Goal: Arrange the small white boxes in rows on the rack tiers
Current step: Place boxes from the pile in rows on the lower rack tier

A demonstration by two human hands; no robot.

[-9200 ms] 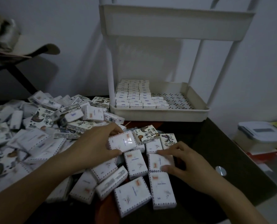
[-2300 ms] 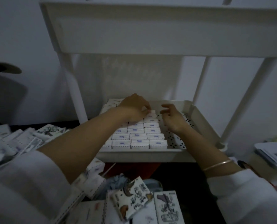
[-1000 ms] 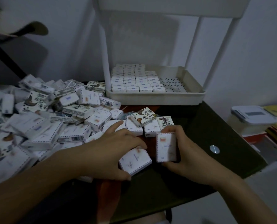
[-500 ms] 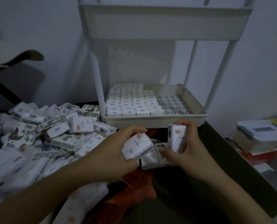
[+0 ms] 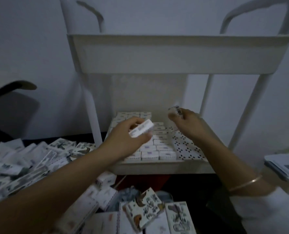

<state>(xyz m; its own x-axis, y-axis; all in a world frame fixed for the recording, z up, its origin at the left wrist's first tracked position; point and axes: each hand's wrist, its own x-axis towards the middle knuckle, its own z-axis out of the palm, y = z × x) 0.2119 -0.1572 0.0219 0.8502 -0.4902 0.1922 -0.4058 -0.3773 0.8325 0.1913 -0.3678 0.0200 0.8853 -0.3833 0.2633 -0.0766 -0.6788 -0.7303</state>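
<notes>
step in hand: delivery of 2 small white boxes to the lower tier (image 5: 157, 168) of the white rack. the left hand (image 5: 128, 137) hangs over the filled rows (image 5: 157, 149), its grip closed around 1 box (image 5: 141, 130) held tilted, thumb beneath and fingers above. the right hand (image 5: 189, 122) is raised near the back of the tier, its grip pinching a second box (image 5: 175, 109) with a barcode face showing. neither box touches the tier yet.

the rows fill the left and middle of the tier. a strip of bare perforated floor (image 5: 187, 149) is open along the right side.

next move, as a judgement: each box should be turned flat, aligned with the existing rows and set down against its neighbour, most likely in the open right strip or at the back. the placed rows should not be nudged.

surface and room: loose boxes (image 5: 22, 162) lie heaped on the dark desk (image 5: 199, 191) left of and in front of the rack, some with printed patterns. the upper tier (image 5: 174, 56) shows only its front wall. a plain wall (image 5: 30, 39) stands behind. the light is dim.
</notes>
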